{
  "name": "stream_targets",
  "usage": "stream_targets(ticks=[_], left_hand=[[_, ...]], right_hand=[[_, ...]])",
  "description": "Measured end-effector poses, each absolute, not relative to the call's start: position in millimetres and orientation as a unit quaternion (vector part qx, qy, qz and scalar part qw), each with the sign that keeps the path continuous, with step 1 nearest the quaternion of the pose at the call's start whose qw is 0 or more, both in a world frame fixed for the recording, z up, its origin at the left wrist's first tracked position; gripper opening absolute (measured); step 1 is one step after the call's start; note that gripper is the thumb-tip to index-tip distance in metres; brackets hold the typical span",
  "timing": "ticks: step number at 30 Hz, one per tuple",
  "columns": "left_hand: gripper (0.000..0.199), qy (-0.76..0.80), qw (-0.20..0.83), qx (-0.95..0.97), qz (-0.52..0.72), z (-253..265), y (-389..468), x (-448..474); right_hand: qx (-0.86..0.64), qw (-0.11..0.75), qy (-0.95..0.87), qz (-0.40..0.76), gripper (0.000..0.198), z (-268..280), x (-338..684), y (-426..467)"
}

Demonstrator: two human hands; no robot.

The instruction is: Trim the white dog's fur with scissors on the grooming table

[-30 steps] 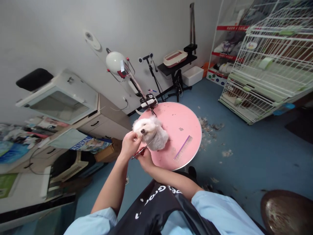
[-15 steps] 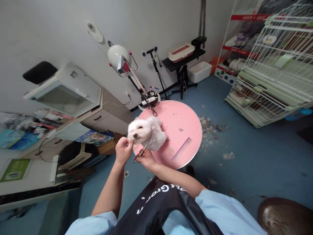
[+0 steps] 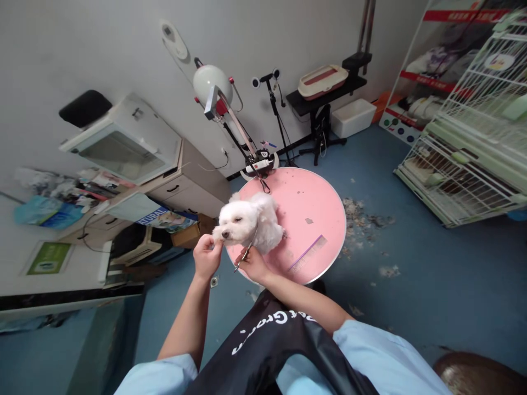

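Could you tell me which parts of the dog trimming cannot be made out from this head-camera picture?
- Scissors: too small to tell whether the blades are open; the grip is hidden in the right hand.
- Left hand: its fingers meet the muzzle of the dog, but fur hides how they grip.
- Dog's legs: hidden under its body on the pink table.
- Comb: teeth too small to see.
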State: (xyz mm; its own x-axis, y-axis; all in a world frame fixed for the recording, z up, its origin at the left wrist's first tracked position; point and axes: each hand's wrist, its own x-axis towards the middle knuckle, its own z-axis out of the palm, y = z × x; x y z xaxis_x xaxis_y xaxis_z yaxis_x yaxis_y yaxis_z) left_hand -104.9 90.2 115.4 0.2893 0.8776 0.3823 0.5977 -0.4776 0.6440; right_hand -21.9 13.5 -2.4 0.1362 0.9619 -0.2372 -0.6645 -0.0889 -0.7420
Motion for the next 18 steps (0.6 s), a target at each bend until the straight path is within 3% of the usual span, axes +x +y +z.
stream_targets(ticks=[14, 18], left_hand=[[0.036, 0.461, 0.187, 0.786, 0.367, 113, 82, -103], [0.03, 0.5, 0.219, 0.759, 0.356, 90, 75, -107]], right_hand=[[-0.381, 0.654, -0.204, 0.621, 0.041, -2, 6, -2], [-0.39, 0.652, -0.191, 0.622, 0.043, -12, 12, -9]])
